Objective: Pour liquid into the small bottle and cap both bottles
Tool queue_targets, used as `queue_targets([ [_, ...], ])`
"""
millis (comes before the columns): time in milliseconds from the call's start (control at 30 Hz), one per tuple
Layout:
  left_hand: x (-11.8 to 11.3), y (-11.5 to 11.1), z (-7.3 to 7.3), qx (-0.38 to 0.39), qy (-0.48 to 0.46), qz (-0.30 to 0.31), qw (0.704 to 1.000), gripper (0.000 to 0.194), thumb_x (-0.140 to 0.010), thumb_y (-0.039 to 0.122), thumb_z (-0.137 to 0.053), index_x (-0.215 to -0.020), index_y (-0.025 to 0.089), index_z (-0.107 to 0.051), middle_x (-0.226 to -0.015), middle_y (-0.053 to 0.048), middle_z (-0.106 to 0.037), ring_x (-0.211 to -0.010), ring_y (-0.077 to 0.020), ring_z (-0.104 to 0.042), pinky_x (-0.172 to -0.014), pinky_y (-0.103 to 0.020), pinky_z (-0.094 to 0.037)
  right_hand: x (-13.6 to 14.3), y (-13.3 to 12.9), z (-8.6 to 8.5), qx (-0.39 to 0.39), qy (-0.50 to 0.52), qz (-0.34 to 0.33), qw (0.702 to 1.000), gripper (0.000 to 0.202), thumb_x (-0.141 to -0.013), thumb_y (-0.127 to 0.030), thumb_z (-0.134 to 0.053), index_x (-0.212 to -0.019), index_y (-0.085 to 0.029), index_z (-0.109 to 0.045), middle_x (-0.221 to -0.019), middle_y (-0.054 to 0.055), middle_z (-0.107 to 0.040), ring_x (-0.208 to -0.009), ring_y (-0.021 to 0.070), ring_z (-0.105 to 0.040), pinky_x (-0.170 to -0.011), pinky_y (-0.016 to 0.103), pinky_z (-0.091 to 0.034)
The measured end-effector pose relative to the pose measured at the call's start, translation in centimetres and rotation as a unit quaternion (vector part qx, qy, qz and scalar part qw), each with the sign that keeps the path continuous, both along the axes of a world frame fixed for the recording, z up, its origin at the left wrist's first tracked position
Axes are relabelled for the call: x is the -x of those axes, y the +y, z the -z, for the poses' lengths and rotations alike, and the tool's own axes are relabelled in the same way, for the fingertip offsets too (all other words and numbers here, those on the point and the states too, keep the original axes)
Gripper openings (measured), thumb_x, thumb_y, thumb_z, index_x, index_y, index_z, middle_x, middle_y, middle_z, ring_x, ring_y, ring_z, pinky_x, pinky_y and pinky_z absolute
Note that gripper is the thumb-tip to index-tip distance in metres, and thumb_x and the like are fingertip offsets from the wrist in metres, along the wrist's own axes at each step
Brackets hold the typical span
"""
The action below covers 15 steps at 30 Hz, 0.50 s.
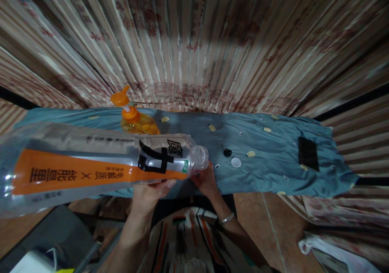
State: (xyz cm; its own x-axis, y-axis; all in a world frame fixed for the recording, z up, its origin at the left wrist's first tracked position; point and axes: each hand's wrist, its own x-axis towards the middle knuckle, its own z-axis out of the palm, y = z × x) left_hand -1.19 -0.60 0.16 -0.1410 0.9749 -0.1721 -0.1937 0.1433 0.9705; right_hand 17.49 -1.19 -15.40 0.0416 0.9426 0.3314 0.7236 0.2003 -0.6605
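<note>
A large clear plastic bottle [82, 159] with an orange and silver label lies nearly level across the left and middle of the head view, its uncapped mouth pointing right. My left hand [152, 194] is closed around its underside near the shoulder, with the thumb showing along the lower edge. Close to the bottle's neck is my right hand [207, 181], wearing a bracelet on the wrist; most of its fingers are hidden behind the neck, so their grip cannot be made out. To the right of the mouth, a small black cap [227, 153] and a white disc [236, 162] rest on the cloth.
An orange pump bottle [138, 122] stands behind the large bottle. A blue cloth with pineapple prints [270, 165] covers the narrow table. Towards its right end lies a dark flat rectangular object [308, 154]. Pleated curtains [194, 46] hang behind; a grey surface [57, 232] is at lower left.
</note>
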Motion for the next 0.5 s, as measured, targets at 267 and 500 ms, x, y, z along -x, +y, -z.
queue_targets([
  [267,0.11,-0.15,-0.35,0.002,0.023,0.005,1.0,0.042,-0.056,0.053,-0.085,-0.073,0.017,-0.075,-0.075,-0.009,-0.076,-0.073,-0.0277,-0.072,-0.077,-0.043,-0.063,-0.05,0.02,-0.46,0.001,-0.004,0.0,1.0,0.067,-0.088,-0.068,-0.058,-0.131,-0.016,-0.056,-0.129,0.019,-0.062,-0.126,0.0357,-0.055,-0.1,0.055,-0.047],
  [500,0.06,-0.35,-0.64,-0.014,0.061,0.012,0.998,0.029,-0.061,0.042,-0.081,-0.073,0.017,-0.073,-0.075,-0.008,-0.075,-0.075,-0.0274,-0.072,-0.081,-0.044,-0.062,-0.06,0.04,-0.41,-0.004,-0.001,-0.001,1.0,0.062,-0.089,-0.065,-0.058,-0.129,-0.018,-0.058,-0.129,0.018,-0.063,-0.126,0.035,-0.055,-0.102,0.054,-0.046],
])
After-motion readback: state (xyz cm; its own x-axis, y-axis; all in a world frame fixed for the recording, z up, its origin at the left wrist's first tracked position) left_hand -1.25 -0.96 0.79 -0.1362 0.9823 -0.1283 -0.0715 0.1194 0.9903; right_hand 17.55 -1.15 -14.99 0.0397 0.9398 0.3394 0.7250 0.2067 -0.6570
